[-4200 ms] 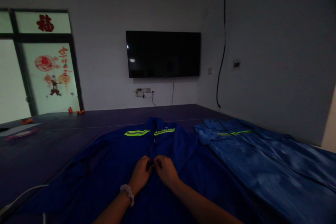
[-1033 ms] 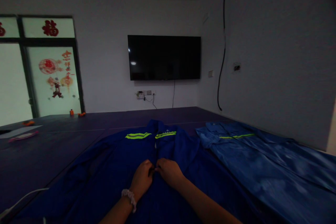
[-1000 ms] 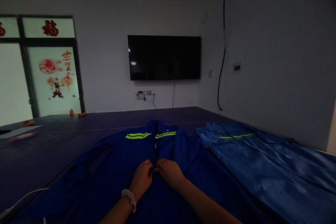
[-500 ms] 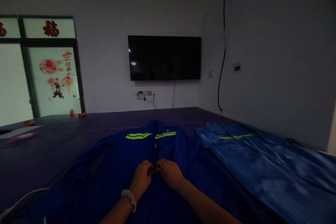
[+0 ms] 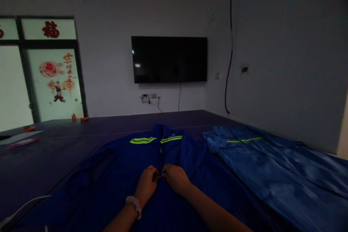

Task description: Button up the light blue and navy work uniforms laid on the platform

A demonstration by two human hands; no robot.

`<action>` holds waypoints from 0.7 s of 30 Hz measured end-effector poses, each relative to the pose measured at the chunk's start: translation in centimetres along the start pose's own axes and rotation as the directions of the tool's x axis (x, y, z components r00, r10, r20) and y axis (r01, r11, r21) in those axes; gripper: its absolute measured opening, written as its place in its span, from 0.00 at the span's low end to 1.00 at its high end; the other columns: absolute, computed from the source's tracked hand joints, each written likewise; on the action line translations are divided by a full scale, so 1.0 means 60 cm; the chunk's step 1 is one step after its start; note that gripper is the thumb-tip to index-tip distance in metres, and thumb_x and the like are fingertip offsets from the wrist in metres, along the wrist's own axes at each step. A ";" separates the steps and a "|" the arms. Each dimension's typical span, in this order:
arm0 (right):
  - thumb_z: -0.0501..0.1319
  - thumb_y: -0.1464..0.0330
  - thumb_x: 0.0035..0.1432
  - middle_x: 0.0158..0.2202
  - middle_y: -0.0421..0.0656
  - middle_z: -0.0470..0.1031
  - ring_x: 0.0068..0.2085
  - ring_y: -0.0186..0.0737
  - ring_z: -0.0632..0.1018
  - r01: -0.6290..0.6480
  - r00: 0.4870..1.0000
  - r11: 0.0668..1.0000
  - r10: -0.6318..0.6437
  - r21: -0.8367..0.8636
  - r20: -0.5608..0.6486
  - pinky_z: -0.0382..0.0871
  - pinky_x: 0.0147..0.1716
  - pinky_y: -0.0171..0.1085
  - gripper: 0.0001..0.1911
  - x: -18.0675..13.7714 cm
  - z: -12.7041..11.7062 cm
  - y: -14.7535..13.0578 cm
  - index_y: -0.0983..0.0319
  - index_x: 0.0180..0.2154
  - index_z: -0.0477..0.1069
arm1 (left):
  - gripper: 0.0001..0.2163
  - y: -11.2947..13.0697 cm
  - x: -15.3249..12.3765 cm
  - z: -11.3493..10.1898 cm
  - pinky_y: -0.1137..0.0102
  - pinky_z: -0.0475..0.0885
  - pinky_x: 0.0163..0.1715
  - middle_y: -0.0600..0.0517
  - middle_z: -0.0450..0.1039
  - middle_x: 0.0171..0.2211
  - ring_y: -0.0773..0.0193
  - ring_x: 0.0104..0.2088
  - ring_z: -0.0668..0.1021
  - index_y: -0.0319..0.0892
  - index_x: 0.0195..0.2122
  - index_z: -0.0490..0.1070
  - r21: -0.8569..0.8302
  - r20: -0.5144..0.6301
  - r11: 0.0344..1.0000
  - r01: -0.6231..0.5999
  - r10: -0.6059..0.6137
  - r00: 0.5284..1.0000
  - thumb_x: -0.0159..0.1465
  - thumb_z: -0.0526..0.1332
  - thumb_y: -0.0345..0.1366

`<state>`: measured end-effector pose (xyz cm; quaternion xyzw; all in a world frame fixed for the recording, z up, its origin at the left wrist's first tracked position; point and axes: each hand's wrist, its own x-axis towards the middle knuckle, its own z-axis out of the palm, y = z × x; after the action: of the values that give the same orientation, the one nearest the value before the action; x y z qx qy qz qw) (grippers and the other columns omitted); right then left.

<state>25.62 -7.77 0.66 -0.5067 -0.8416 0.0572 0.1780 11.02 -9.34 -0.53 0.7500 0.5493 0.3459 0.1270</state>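
purple table [image 5: 95, 126]: left hand [image 5: 147, 181] and right hand [image 5: 176, 178] pinch the blue jacket [image 5: 163, 203] mid-front, likely fastening; next needs edges aligned.

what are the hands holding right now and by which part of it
The dark blue jacket: left hand and right hand appear to pinch it at the front opening, below the yellow-green stripes. The exact bit pinched is hidden.
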 end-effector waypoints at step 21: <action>0.49 0.68 0.58 0.39 0.46 0.73 0.39 0.40 0.75 0.071 0.997 0.995 -0.071 -0.066 0.000 0.62 0.34 0.33 0.11 -0.006 0.007 -0.004 0.61 0.39 0.68 | 0.07 -0.004 0.001 0.003 0.72 0.62 0.31 0.50 0.68 0.29 0.64 0.33 0.71 0.39 0.23 0.66 0.018 -0.017 1.000 -0.016 0.017 1.000 0.53 0.52 0.23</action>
<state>25.43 -8.13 0.25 -0.4821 -0.8603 0.0222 0.1640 10.98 -9.19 -0.78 0.7527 0.5471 0.3484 0.1130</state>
